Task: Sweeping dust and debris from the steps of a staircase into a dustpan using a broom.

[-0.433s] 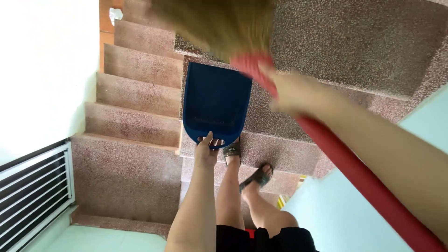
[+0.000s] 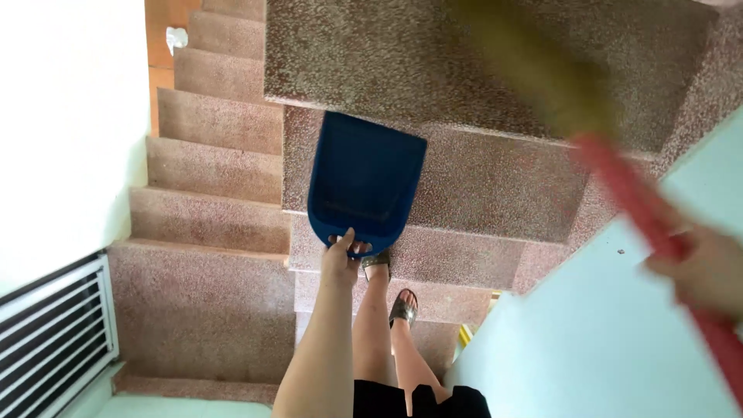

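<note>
This is an indoor stairwell of a dwelling or small residential building, seen from above. The staircase (image 2: 433, 178) is the landmark: its treads and risers are speckled reddish-brown terrazzo, and it turns, with one flight dropping away left of the near steps and a broad landing slab above them. Left of the staircase stands a plain white wall (image 2: 62, 116). Below that wall, at the foot of the left flight, sits a white barred grille (image 2: 54, 333). Right of the staircase runs a pale green painted wall (image 2: 588, 333). At the far top of the left flight, orange floor tiles (image 2: 159, 46) show.
</note>
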